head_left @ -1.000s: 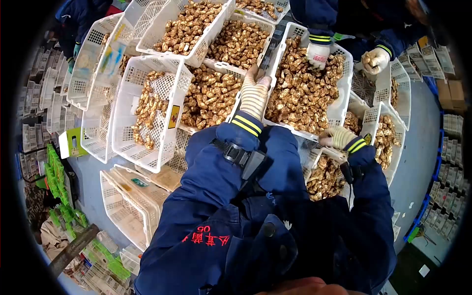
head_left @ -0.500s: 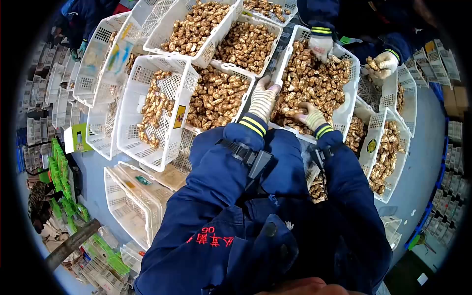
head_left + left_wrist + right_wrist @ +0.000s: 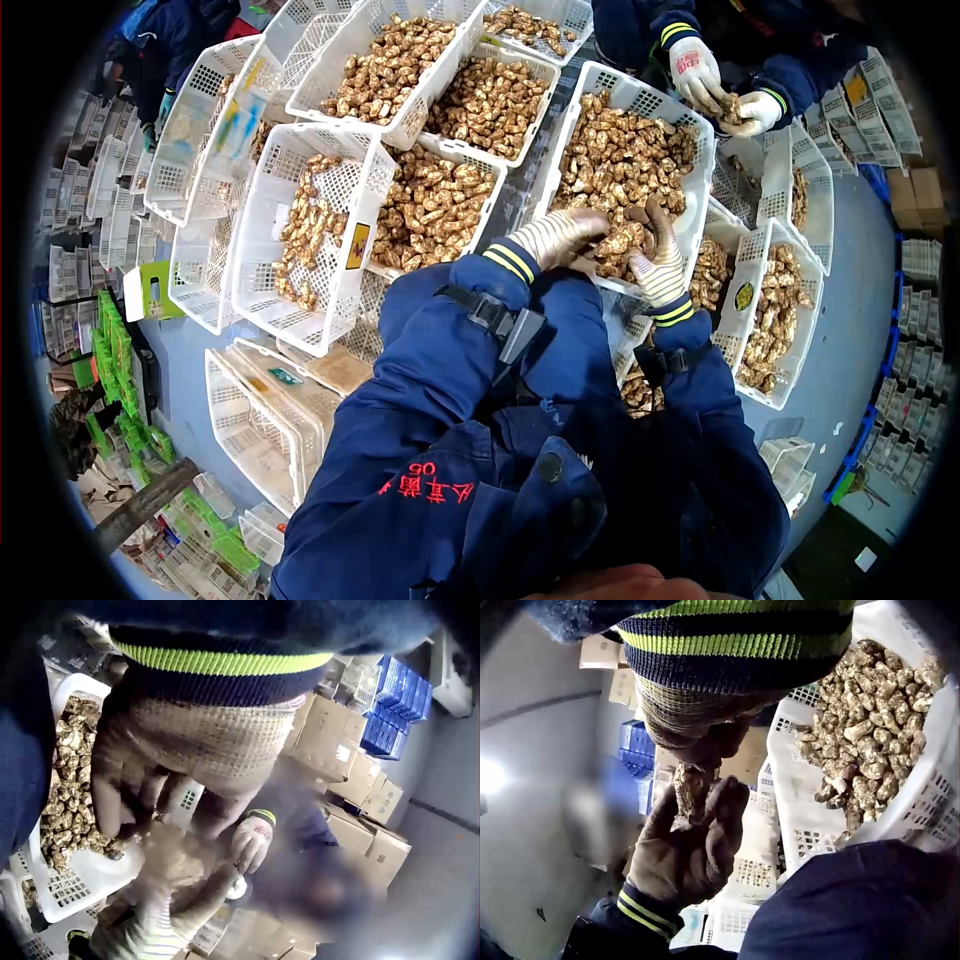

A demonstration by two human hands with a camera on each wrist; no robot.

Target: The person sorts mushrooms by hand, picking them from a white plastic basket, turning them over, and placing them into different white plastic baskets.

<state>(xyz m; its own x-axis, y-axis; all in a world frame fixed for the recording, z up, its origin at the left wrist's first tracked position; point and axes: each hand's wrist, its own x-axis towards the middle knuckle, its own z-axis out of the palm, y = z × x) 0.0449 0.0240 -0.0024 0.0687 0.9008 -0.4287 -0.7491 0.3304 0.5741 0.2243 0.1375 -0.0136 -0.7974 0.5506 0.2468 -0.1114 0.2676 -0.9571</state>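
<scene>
Over the near end of a white basket (image 3: pixel 692 200) heaped with brown, knobbly mushrooms (image 3: pixel 620 160), both gloved hands face each other. In the right wrist view, one mushroom (image 3: pixel 692 791) is between them: the right hand (image 3: pixel 694 731) pinches its upper end, while the curled fingers of the left hand (image 3: pixel 686 859) hold it from below. From the head, the left hand (image 3: pixel 555 238) is at the basket's left corner and the right hand (image 3: pixel 662 265) at its right. The left wrist view shows this mushroom blurred.
Several mushroom baskets (image 3: pixel 385 172) stand to the left, others (image 3: pixel 815 300) to the right. Opposite, another person's gloved hands (image 3: pixel 695 75) hold a mushroom beyond the basket's far right corner. Stacked crates (image 3: pixel 270 410) lie lower left. Cartons (image 3: pixel 326 739) stand in the background.
The left hand has left the gap beside the basket and moved right and down. From the lower right basket, the right hand has come to the main one. The other person's hands have come together.
</scene>
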